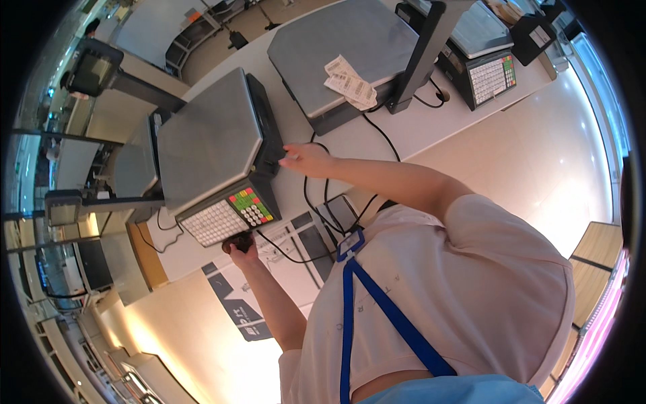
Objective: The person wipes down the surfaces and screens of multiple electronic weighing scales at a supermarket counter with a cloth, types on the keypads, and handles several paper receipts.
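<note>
My left hand (pixel 244 252) holds a small dark brown object (pixel 235 244), of a kind I cannot tell, just below the keypad (pixel 227 217) of a label-printing scale. The scale's grey metal platter (pixel 207 141) is bare. My right hand (pixel 305 159) is at the dark housing (pixel 267 131) on the scale's right side, thumb and fingers apart; whether it touches the housing is unclear. Paper labels (pixel 351 83) with printed barcodes lie on the platter edge of a second scale (pixel 343 45) behind. A badge (pixel 350 243) on a blue lanyard hangs from my neck.
Black cables (pixel 325 202) run over the white counter (pixel 348 146) and down its edge. A third scale (pixel 489 76) stands at upper right. Display posts (pixel 146 91) rise at the left, another post (pixel 419 55) by the second scale. A printed white carton (pixel 272 262) is below the counter.
</note>
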The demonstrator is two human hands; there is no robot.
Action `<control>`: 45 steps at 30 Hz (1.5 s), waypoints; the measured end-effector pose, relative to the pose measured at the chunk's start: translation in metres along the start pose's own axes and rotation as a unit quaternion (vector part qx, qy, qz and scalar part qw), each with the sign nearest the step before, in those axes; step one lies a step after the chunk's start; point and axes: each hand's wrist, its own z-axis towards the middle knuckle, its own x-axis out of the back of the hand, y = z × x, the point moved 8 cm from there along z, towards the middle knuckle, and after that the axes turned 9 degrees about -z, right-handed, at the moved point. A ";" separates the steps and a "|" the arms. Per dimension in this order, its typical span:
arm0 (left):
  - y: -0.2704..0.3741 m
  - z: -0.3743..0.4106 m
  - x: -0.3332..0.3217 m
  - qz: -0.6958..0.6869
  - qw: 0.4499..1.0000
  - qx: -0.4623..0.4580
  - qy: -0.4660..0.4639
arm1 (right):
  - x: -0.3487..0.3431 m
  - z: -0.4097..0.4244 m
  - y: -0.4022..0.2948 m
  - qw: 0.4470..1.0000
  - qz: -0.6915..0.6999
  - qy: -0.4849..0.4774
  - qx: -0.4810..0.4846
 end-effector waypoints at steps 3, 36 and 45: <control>0.014 -0.022 0.014 -0.027 0.996 -0.079 -0.025 | 0.109 -0.041 -0.026 0.979 -0.058 0.167 0.105; -0.044 -0.143 -0.038 0.130 0.945 -0.273 -0.121 | 0.198 -0.019 0.085 0.890 0.284 0.206 -0.291; -0.061 -0.184 -0.068 0.155 0.914 -0.310 -0.211 | 0.256 -0.029 -0.113 0.975 0.172 0.079 0.118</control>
